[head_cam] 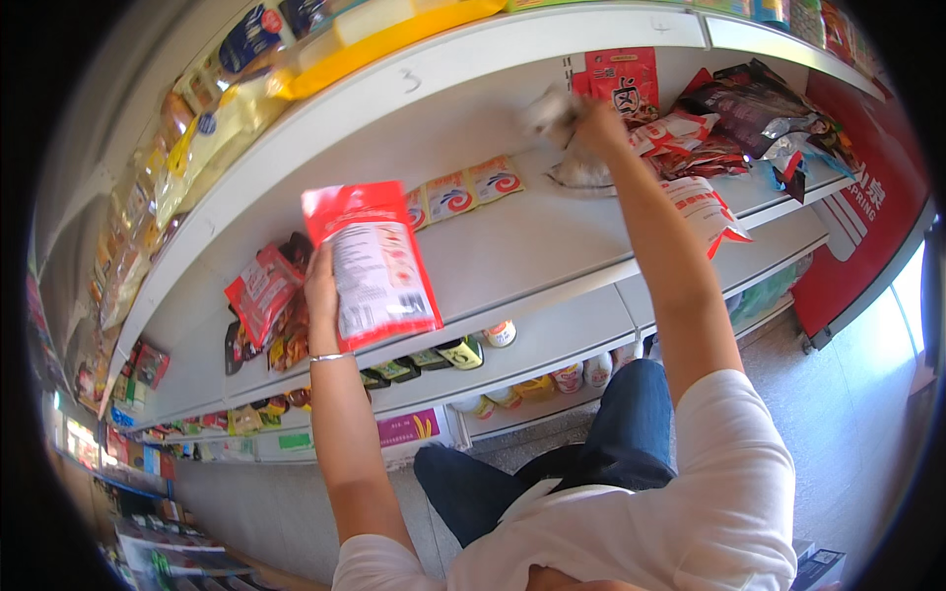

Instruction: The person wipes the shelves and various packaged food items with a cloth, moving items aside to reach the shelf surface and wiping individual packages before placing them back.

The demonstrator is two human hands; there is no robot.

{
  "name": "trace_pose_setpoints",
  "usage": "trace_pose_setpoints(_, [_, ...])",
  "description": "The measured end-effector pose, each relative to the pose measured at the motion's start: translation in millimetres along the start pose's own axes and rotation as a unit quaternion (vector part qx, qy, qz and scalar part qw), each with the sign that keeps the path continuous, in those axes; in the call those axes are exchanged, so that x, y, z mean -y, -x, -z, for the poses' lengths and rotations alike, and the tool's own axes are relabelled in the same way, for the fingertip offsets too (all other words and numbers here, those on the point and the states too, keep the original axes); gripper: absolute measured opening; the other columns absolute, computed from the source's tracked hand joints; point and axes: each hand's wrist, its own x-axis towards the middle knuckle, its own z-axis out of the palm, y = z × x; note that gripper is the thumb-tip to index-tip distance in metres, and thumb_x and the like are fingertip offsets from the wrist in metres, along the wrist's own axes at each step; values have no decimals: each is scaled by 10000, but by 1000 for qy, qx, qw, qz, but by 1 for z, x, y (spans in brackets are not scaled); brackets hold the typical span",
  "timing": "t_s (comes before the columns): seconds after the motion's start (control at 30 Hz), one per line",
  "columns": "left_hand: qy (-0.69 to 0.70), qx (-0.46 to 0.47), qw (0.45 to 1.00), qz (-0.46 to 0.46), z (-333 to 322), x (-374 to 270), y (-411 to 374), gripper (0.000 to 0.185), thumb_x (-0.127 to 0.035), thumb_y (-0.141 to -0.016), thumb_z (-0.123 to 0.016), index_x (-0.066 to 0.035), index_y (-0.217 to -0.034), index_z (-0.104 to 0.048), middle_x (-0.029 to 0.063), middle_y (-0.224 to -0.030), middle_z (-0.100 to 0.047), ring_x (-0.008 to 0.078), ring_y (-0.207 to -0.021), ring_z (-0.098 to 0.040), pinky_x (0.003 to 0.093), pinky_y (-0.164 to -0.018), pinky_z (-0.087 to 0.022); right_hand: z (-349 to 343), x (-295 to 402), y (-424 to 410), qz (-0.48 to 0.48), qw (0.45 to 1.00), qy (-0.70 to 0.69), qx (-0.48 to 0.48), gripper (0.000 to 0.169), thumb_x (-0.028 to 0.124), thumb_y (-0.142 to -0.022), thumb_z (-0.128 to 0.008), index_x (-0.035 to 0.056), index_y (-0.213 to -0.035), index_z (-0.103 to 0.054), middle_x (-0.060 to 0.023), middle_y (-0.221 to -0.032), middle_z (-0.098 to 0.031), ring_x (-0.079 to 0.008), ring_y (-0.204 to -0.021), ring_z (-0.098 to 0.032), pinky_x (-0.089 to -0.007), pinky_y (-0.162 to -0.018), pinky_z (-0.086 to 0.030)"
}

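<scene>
My left hand (pixel 322 292) grips a red and white food pouch (pixel 380 273) by its left edge, its printed back towards me. The pouch is held above the front of a white metal shelf (pixel 517 229). My right hand (pixel 597 127) is deep in the same shelf, blurred, with a pale grey, cloth-like thing (pixel 550 118) in its grasp. Just under that hand, a greyish bunched item (pixel 584 173) lies on the shelf; what it is I cannot tell. A red pouch (pixel 617 81) stands against the back panel behind my right hand.
Red and dark packets (pixel 768 111) pile up at the shelf's right end. Red pouches (pixel 262 292) lie on the left. Flat yellow sachets (pixel 465 190) line the back. Overhead runs a shelf edge (pixel 414 77); bottles (pixel 462 353) stand below. A red cabinet (pixel 857 192) flanks the right.
</scene>
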Motion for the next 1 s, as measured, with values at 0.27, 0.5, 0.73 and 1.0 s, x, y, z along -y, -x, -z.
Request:
trace_pose_setpoints(0.27, [71,-161,983,57,-37,40,1,468,-12,-835,-538,-27,-1278,-389,104,-1297,-424,211,-1172,-432,349,-927,-408,-30,-8,21,20,964,133,228,411,326,-805,-459,179,-1178,-551,-105,-1301,-481,-362,-1166,-464,-570,-955,-308])
trace_pose_setpoints(0.5, [-166,-151,969,-103,-32,32,17,545,-22,-847,-492,-46,-1357,-304,196,-1324,-364,244,-1195,-405,307,-822,-456,6,24,86,104,952,144,249,421,309,-783,-488,186,-1180,-554,-94,-1224,-546,-304,-1180,-460,-555,-924,-353])
trace_pose_setpoints(0.73, [-229,-106,909,-331,-93,-3,42,453,-63,-852,-523,13,-1278,-387,157,-1300,-428,266,-1174,-441,362,-983,-352,67,34,229,314,923,-56,216,448,172,-723,-586,132,-1167,-535,-123,-1014,-618,-289,-846,-622,-422,-755,-493])
trace_pose_setpoints(1.0, [-289,365,738,-489,-338,-40,160,698,-263,-694,-711,-44,-1286,-412,141,-1281,-462,348,-1203,-398,447,-990,-315,62,-64,359,-236,752,-560,255,293,91,-865,-473,-36,-1125,-521,-104,-1019,-598,-170,-964,-549,-297,-874,-428])
